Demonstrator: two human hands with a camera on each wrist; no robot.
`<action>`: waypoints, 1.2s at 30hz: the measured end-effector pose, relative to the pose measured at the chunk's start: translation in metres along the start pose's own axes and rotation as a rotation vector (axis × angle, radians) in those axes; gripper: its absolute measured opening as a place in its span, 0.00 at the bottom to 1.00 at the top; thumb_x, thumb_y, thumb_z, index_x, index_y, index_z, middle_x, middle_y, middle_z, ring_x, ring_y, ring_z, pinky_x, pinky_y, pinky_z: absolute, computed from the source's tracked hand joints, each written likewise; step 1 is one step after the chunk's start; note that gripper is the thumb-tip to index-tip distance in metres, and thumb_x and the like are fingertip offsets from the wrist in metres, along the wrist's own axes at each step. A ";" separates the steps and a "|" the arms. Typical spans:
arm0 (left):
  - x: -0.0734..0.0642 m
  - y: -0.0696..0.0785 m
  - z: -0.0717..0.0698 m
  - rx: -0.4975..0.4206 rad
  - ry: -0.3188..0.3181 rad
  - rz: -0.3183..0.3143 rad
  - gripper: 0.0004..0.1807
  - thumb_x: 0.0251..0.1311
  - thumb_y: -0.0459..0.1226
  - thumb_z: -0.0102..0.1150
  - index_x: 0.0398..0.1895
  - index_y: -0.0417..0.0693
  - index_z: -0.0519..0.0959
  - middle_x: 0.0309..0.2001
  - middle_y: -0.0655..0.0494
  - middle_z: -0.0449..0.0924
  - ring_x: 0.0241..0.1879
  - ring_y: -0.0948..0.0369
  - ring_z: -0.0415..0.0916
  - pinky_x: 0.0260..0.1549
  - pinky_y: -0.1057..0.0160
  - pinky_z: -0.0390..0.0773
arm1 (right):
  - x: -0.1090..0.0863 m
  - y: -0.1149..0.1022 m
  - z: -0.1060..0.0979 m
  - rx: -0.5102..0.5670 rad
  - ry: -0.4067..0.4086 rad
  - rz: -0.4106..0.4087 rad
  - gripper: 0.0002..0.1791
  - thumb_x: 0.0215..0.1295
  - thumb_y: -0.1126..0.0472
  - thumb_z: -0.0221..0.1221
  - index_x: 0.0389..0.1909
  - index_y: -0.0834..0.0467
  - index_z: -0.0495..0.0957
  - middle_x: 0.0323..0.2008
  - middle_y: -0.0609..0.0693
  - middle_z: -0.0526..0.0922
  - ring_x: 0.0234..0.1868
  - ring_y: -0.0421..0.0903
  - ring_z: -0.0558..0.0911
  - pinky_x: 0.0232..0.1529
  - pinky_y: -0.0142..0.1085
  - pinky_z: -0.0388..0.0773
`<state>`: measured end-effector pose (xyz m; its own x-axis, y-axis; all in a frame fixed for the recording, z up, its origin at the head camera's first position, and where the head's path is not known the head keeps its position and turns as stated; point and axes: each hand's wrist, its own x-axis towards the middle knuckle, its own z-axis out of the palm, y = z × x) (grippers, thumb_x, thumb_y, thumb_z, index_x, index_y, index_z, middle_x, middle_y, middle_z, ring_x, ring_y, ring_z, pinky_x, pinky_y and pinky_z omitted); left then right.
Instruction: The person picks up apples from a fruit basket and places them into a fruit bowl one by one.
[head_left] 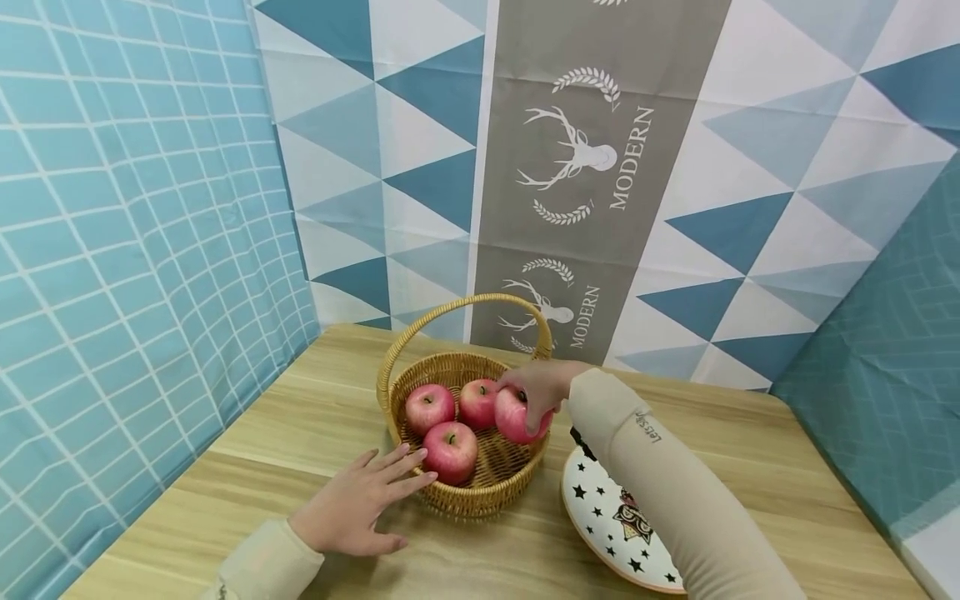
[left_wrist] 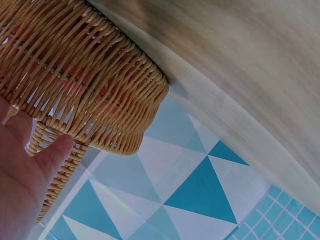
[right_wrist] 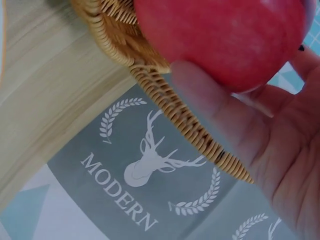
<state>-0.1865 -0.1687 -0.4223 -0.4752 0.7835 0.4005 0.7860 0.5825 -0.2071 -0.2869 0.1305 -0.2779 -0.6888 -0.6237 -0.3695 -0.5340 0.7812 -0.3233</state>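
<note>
My right hand (head_left: 542,385) grips a red apple (head_left: 514,419) over the right side of a wicker basket (head_left: 480,502). The same apple (right_wrist: 220,40) fills the top of the right wrist view, between thumb and fingers. Inside the basket lie three more apples: one at the left (head_left: 430,407), one at the back (head_left: 477,403) and one at the front (head_left: 451,452). With its fingers spread, my left hand (head_left: 360,502) reaches to the basket's front left rim. In the left wrist view its fingertips are right at the woven wall (left_wrist: 95,75).
A round white board (head_left: 600,521) printed with black stars and an animal figure lies right of the basket, partly under my right forearm. The basket's tall handle (head_left: 465,302) arches over it. Patterned cloth (head_left: 427,167) stands behind the wooden table (head_left: 300,442).
</note>
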 end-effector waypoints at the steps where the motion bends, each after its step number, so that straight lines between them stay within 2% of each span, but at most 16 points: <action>1: 0.000 0.000 0.000 -0.003 -0.005 -0.004 0.43 0.43 0.58 0.68 0.65 0.53 0.73 0.66 0.47 0.70 0.62 0.45 0.71 0.46 0.40 0.76 | -0.001 0.002 0.000 0.008 0.004 -0.007 0.41 0.41 0.70 0.68 0.63 0.55 0.70 0.47 0.50 0.74 0.26 0.42 0.75 0.23 0.33 0.76; 3: 0.000 -0.001 0.000 -0.005 -0.011 -0.010 0.43 0.43 0.58 0.68 0.65 0.54 0.73 0.66 0.48 0.70 0.62 0.45 0.71 0.46 0.40 0.76 | -0.003 0.006 0.000 0.016 0.015 -0.028 0.42 0.40 0.69 0.68 0.63 0.55 0.71 0.46 0.50 0.75 0.24 0.42 0.75 0.24 0.33 0.75; 6: -0.001 -0.001 0.001 -0.006 -0.014 -0.010 0.42 0.43 0.58 0.68 0.65 0.54 0.73 0.66 0.48 0.70 0.62 0.45 0.71 0.46 0.40 0.76 | -0.008 0.011 0.002 -0.001 0.041 -0.058 0.42 0.37 0.66 0.68 0.62 0.54 0.72 0.44 0.49 0.77 0.28 0.42 0.76 0.31 0.34 0.76; 10: -0.002 -0.001 0.003 -0.005 -0.005 -0.006 0.43 0.42 0.58 0.68 0.65 0.54 0.73 0.66 0.48 0.71 0.62 0.46 0.71 0.45 0.40 0.76 | -0.015 0.021 0.007 -0.029 0.070 -0.141 0.41 0.36 0.63 0.68 0.60 0.58 0.72 0.45 0.48 0.79 0.40 0.41 0.77 0.44 0.34 0.75; 13: -0.002 -0.001 0.004 -0.009 0.006 -0.005 0.43 0.41 0.58 0.69 0.64 0.54 0.74 0.66 0.48 0.71 0.61 0.46 0.72 0.45 0.40 0.76 | -0.020 0.031 0.011 -0.024 0.098 -0.209 0.42 0.35 0.63 0.68 0.60 0.63 0.70 0.48 0.51 0.78 0.46 0.44 0.76 0.50 0.35 0.74; 17: -0.002 -0.001 0.003 -0.009 0.015 -0.001 0.43 0.41 0.58 0.69 0.64 0.53 0.74 0.65 0.47 0.72 0.61 0.45 0.72 0.44 0.40 0.77 | -0.030 0.041 0.014 -0.024 0.134 -0.228 0.42 0.35 0.61 0.68 0.59 0.64 0.70 0.50 0.52 0.77 0.49 0.46 0.75 0.51 0.38 0.74; 24: -0.002 -0.003 0.004 -0.014 0.019 -0.001 0.43 0.40 0.57 0.70 0.64 0.53 0.74 0.65 0.47 0.72 0.61 0.45 0.72 0.45 0.39 0.76 | -0.042 0.054 0.016 -0.003 0.161 -0.256 0.37 0.33 0.62 0.69 0.53 0.60 0.73 0.45 0.48 0.77 0.45 0.43 0.75 0.46 0.36 0.75; 27: -0.001 -0.004 0.004 -0.010 0.025 0.000 0.43 0.40 0.57 0.70 0.63 0.53 0.74 0.65 0.47 0.72 0.61 0.45 0.72 0.45 0.40 0.77 | -0.048 0.056 0.015 0.011 0.151 -0.231 0.38 0.33 0.62 0.69 0.54 0.61 0.72 0.44 0.48 0.77 0.44 0.43 0.75 0.45 0.35 0.76; 33: 0.000 -0.004 0.006 -0.010 0.027 0.008 0.43 0.40 0.57 0.70 0.64 0.53 0.74 0.65 0.47 0.72 0.61 0.46 0.72 0.45 0.40 0.77 | -0.068 0.062 0.015 -0.052 0.165 -0.089 0.43 0.32 0.59 0.70 0.58 0.62 0.72 0.45 0.51 0.75 0.46 0.47 0.73 0.44 0.40 0.75; 36: 0.000 -0.004 0.005 -0.012 0.034 0.010 0.43 0.39 0.57 0.71 0.64 0.53 0.74 0.65 0.47 0.72 0.61 0.46 0.72 0.44 0.40 0.77 | -0.082 0.068 0.014 -0.039 0.180 -0.057 0.45 0.32 0.59 0.71 0.60 0.63 0.71 0.47 0.53 0.75 0.46 0.48 0.74 0.44 0.41 0.76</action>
<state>-0.1913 -0.1696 -0.4261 -0.4539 0.7814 0.4281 0.7955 0.5719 -0.2004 -0.2600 0.2341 -0.2824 -0.7313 -0.6555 -0.1885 -0.5912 0.7471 -0.3039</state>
